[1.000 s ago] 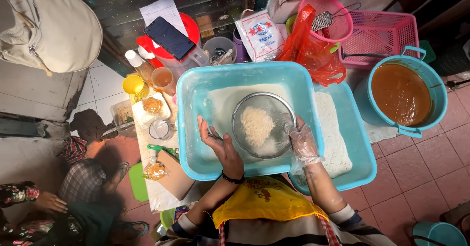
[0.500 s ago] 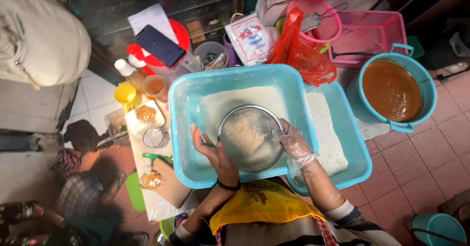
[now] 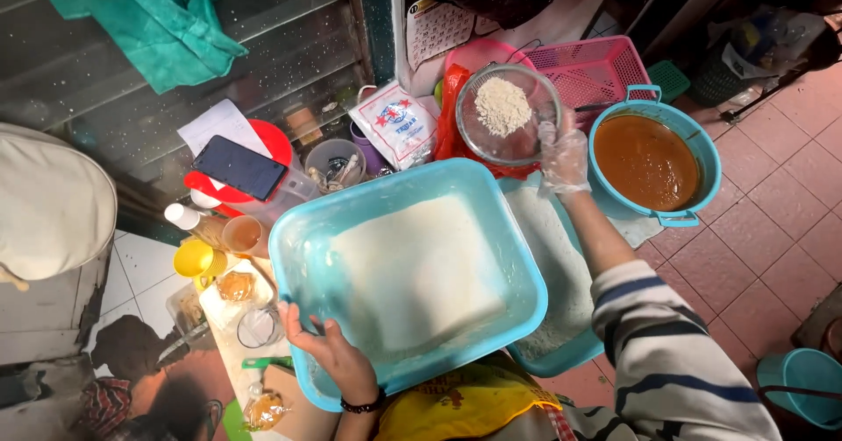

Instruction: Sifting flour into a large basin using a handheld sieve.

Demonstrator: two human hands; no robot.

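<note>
**Colours at the tubs**

Light blue tub (image 3: 298, 257) with white flour (image 3: 417, 270). Blue pot (image 3: 702, 165) of orange-brown sauce (image 3: 645, 160). Pink basket (image 3: 596, 68). Black phone (image 3: 239, 167) on a red lid (image 3: 274, 143). Yellow cup (image 3: 195, 259). Sleeve (image 3: 667, 353) striped white and navy. Green cloth (image 3: 149, 20). Terracotta floor tiles (image 3: 772, 239).

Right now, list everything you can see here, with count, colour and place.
square tub: one, light blue, centre, white flour inside
second tub: one, light blue, under it, right
sieve: one, metal, white lumps inside, raised at top
round basin: one, blue, brown sauce, right
baskets: two, pink, top
phone: one, dark, on red lid
powder bag: one, white, top centre
cups: yellow and clear, left
left hand: bare, on tub rim
right hand: gloved, holding sieve
</note>
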